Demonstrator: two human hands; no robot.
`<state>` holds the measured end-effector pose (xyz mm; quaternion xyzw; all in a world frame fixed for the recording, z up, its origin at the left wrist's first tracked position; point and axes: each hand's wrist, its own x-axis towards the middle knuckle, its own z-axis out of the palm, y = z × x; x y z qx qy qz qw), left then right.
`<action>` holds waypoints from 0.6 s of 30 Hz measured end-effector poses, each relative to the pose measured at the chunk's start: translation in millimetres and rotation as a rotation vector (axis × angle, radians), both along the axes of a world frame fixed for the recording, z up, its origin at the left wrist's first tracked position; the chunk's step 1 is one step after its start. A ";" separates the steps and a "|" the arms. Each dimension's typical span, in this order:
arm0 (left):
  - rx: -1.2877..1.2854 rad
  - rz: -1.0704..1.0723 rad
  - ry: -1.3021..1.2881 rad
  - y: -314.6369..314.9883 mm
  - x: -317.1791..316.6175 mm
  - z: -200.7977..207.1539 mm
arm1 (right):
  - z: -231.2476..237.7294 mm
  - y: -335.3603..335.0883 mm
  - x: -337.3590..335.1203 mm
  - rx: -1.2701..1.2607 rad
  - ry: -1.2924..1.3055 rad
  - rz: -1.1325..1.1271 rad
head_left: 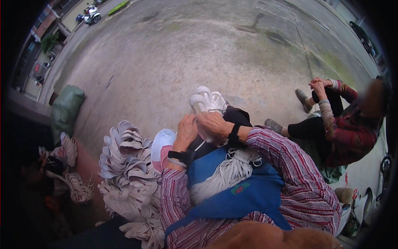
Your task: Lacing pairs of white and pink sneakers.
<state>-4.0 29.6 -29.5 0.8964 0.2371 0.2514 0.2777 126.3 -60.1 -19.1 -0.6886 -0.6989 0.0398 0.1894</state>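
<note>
My left hand (186,132) and my right hand (212,123) meet over my lap, fingers closed in a pinch. What sits between the fingertips is too small and blurred to make out. A short white strand (200,146) shows just below them. Beside my left wrist is a white and pink shoe upper (162,143). White shoe uppers (203,97) rest just beyond my hands, by my dark-trousered knee. A thick bundle of white shoelaces (226,174) lies across my blue apron (248,199).
A tall heap of white shoe uppers (128,174) stands at my left. Farther left are more laces (78,189) and a green sack (68,108). At right a seated person (344,120) has hands together. A scooter (89,14) is parked far off on the concrete.
</note>
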 end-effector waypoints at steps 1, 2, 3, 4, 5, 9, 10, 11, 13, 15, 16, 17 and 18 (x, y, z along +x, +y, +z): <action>0.003 0.035 0.010 -2.2 -0.6 1.8 | -0.9 0.7 -0.1 -0.008 -0.059 0.020; -0.160 0.094 -0.013 -6.3 -3.9 2.4 | 2.8 0.0 -4.9 -0.007 -0.051 0.054; -0.320 0.154 -0.043 -11.4 -7.4 3.1 | 7.5 -0.9 -9.5 -0.084 -0.130 0.081; -0.325 0.157 -0.048 -13.0 -7.7 2.3 | 17.4 0.9 -12.4 -0.149 -0.215 0.102; -0.333 0.152 -0.054 -15.2 -5.1 3.4 | 23.7 0.2 -12.1 -0.138 -0.215 0.123; -0.243 0.054 -0.012 -15.3 -2.6 13.2 | 39.1 -2.3 -13.7 -0.269 -0.089 0.007; -0.237 0.054 -0.009 -13.2 -5.8 11.3 | 39.8 -3.2 -14.6 -0.322 -0.079 0.000; -0.253 0.038 -0.021 -10.2 -9.5 9.7 | 34.3 0.4 -13.9 -0.316 -0.075 -0.004; -0.269 0.012 -0.032 -4.9 -11.1 10.3 | 15.2 10.7 -10.5 -0.172 -0.186 0.077; -0.370 0.000 0.020 -2.4 -9.2 14.6 | 2.5 12.1 -4.8 -0.082 -0.180 0.086; -0.375 0.002 0.019 -4.1 -8.0 17.3 | 7.8 12.9 -5.7 -0.136 -0.167 0.066; -0.435 0.036 0.018 -6.0 -6.3 21.4 | 13.2 12.9 -6.4 -0.190 -0.154 0.047; -0.494 0.072 0.017 -8.5 -5.5 23.5 | 16.8 11.4 -5.6 -0.194 -0.155 0.052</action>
